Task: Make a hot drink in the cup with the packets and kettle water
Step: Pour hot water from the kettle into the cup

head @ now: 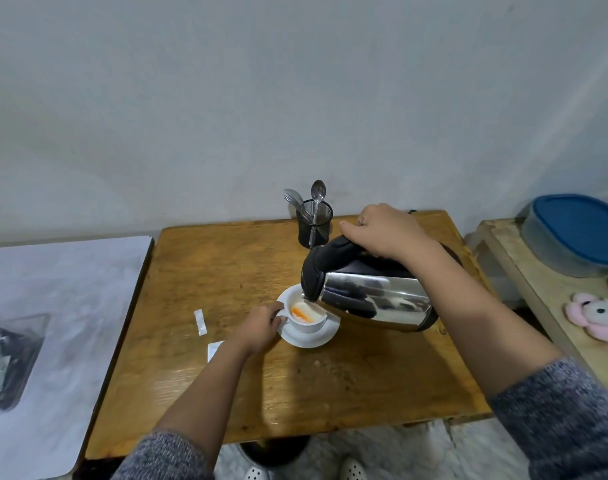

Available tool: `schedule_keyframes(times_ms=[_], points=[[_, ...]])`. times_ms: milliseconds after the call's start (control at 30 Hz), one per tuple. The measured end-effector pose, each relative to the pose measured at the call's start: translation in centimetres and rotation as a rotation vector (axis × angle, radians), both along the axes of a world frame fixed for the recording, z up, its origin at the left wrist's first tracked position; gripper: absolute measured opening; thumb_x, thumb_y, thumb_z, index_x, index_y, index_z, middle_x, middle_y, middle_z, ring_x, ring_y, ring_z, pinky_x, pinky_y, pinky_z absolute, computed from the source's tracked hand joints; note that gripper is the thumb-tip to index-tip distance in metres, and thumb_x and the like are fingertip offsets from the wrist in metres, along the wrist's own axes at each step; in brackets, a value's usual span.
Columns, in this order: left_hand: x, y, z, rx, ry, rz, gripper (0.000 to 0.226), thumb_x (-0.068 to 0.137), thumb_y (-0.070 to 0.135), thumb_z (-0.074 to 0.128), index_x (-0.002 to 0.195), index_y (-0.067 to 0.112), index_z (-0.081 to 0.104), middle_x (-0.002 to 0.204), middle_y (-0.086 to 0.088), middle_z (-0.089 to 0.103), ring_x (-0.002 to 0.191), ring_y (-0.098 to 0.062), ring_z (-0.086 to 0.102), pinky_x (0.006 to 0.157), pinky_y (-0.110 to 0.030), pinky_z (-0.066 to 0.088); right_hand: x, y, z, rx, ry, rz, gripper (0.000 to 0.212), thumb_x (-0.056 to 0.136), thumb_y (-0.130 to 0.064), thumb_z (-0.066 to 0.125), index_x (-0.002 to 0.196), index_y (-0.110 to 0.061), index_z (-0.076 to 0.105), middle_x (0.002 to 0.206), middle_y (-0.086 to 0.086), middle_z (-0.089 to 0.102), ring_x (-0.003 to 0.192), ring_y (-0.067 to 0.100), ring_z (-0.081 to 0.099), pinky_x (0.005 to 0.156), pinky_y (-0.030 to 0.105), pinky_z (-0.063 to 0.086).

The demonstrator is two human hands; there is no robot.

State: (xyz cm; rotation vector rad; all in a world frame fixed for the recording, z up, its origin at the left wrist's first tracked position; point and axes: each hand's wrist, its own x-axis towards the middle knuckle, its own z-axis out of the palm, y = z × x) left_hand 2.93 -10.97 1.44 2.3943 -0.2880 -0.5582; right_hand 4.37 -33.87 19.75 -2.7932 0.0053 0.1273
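Steel kettle (pixel 372 299) tipped, right hand (pixel 385 232) fingers wrapped round handle, left hand (pixel 261 327) fingers pinching cup (pixel 306 315) handle

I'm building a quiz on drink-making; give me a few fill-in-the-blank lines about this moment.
1. The right hand tilts the ____ over the cup.
2. The cup stands on a white ____.
3. The left hand holds the cup by its ____.
4. The spoon stands in a black mesh ____.

Missing words: kettle; saucer; handle; holder
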Motion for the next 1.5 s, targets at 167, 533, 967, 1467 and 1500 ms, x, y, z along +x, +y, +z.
schedule_keyframes(times_ms=[167,533,967,1467,1500], points=[[-0.1,0.1,0.1,-0.021,0.008,-0.004,0.035,0.094,0.019,0.048,0.127,0.009,0.051,0.126,-0.014,0.059,0.111,-0.028,0.055,0.086,-0.030,0.041,0.4,0.8,0.3,-0.056,0.018,0.025,0.040,0.087,-0.034,0.042,0.052,-0.016,0.041,0.052,0.000,0.045,0.049,0.016,0.041,0.048,0.027,0.025],[0.1,0.2,0.1,-0.044,0.029,-0.011,0.033,0.094,0.018,0.048,0.126,0.010,0.052,0.123,-0.015,0.060,0.108,-0.027,0.055,0.084,-0.030,0.039,1.2,2.7,0.3,-0.153,0.010,0.060,0.033,0.086,-0.030,0.043,0.056,-0.018,0.040,0.062,0.000,0.045,0.066,0.024,0.048,0.050,0.026,0.025],[0.1,0.3,0.2,-0.043,0.026,-0.024,0.035,0.094,0.019,0.047,0.128,0.011,0.050,0.130,-0.014,0.057,0.116,-0.027,0.053,0.091,-0.032,0.040,1.9,3.6,0.5,-0.203,0.022,0.082,0.032,0.086,-0.031,0.043,0.056,-0.018,0.041,0.063,-0.001,0.045,0.069,0.026,0.049,0.063,0.030,0.033],[0.4,0.4,0.2,-0.051,0.024,-0.047,0.030,0.094,0.018,0.047,0.123,0.013,0.054,0.125,-0.011,0.059,0.110,-0.023,0.053,0.086,-0.028,0.038,1.9,3.5,0.6,-0.205,0.008,0.057,0.032,0.084,-0.030,0.045,0.055,-0.018,0.039,0.062,0.000,0.043,0.055,0.016,0.040,0.052,0.026,0.025],[0.4,0.4,0.2,-0.052,0.024,-0.050,0.030,0.094,0.018,0.047,0.122,0.013,0.055,0.125,-0.011,0.059,0.109,-0.023,0.053,0.086,-0.027,0.037,1.9,3.4,0.7,-0.201,0.007,0.054,0.032,0.083,-0.030,0.045,0.055,-0.018,0.039,0.062,0.000,0.043,0.054,0.014,0.039,0.051,0.026,0.024]])
